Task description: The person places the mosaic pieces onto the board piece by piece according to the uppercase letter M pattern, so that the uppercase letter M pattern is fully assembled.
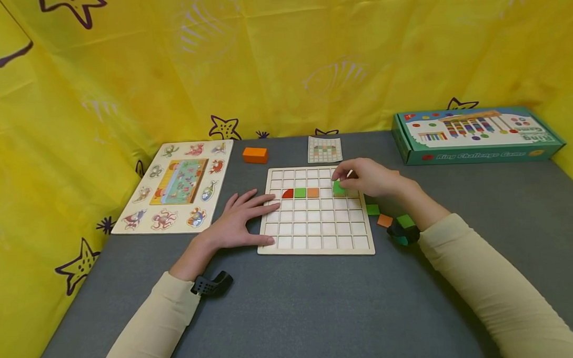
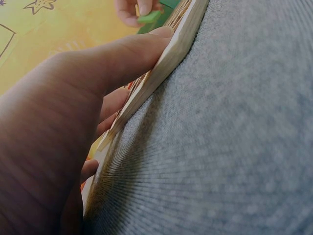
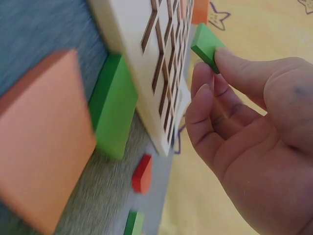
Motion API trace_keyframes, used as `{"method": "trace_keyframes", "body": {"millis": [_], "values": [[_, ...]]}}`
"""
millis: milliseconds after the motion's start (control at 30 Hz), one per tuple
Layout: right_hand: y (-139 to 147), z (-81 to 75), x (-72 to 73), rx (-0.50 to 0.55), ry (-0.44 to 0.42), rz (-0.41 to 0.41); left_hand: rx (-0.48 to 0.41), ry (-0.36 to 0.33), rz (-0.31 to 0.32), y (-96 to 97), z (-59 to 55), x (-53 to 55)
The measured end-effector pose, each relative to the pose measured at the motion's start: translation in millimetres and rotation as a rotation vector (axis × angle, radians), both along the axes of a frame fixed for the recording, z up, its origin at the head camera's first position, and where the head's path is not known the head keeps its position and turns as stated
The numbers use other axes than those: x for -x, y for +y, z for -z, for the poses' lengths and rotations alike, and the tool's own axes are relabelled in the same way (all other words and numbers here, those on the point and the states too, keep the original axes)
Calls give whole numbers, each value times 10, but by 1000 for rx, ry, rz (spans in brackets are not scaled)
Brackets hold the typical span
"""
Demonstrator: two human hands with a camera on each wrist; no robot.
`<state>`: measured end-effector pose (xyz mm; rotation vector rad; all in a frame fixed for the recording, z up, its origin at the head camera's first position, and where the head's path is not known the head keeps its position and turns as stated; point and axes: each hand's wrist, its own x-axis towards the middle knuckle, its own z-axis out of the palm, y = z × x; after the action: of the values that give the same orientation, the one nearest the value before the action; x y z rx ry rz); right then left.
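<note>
The gray table (image 1: 291, 305) fills the foreground. The left hand (image 1: 240, 222), grip spread wide, rests on the left edge of the wooden grid board (image 1: 313, 229); the right hand (image 1: 371, 177) pinches a green tile (image 1: 338, 189) above its far-right part. Behind hangs yellow starfish-patterned cloth (image 1: 272, 53).

The long green cardboard box (image 1: 476, 136) reads "Ring Challenge Game" along its front side (in pale letters). Its lid seems to bear more lettering, too blurred to read.
</note>
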<state>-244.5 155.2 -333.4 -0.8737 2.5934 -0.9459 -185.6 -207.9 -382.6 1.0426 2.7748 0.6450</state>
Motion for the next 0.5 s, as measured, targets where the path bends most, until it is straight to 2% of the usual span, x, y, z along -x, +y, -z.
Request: {"method": "trace_keyframes", "body": {"millis": [267,500], "values": [[-221,64,145,-20,-16,-5,-4,-1,0,-5,-1,-2],[-309,104,155,-75,-25,1,-5,4,-2,-3,12,0]]}}
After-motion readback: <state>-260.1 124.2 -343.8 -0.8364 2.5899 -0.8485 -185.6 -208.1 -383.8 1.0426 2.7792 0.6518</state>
